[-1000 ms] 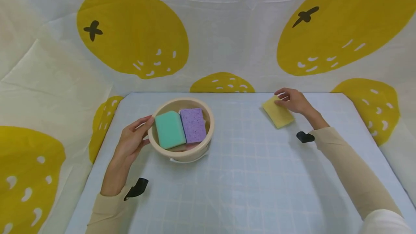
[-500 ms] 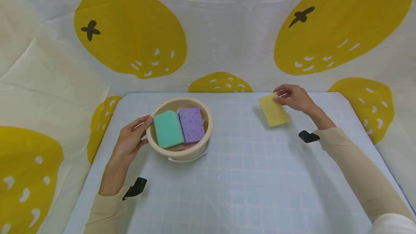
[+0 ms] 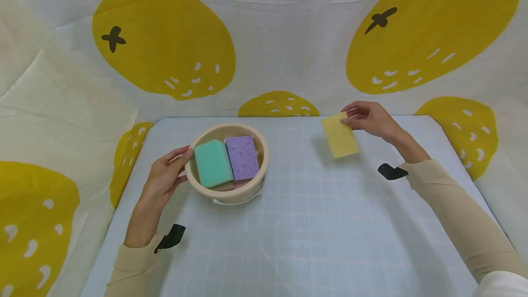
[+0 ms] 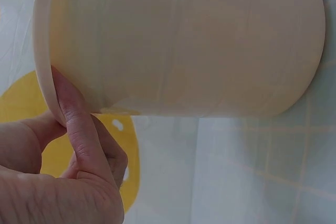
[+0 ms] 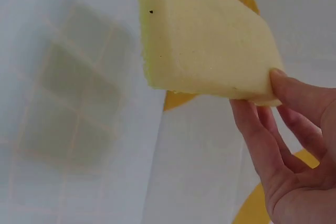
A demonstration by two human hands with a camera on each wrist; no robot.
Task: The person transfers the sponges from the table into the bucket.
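A cream bucket (image 3: 247,192) stands on the left part of the table, holding a mint-green sponge (image 3: 213,164) and a purple sponge (image 3: 242,157); something pinkish beneath them is mostly hidden. My left hand (image 3: 162,178) pinches the bucket's rim on its left side; the left wrist view shows the thumb and fingers at the rim of the bucket (image 4: 184,45). On the right, my right hand (image 3: 369,118) pinches a yellow sponge (image 3: 340,135) by its upper corner. In the right wrist view this sponge (image 5: 210,40) hangs above the table, its shadow apart from it.
The table (image 3: 313,233) has a pale blue grid cover. Behind it rises a white cloth (image 3: 288,49) printed with large yellow fruits. A thin white handle (image 3: 237,203) hangs low at the bucket's front.
My right hand has lifted the yellow sponge off the table and carried it slightly left. The left hand stays on the bucket's rim.
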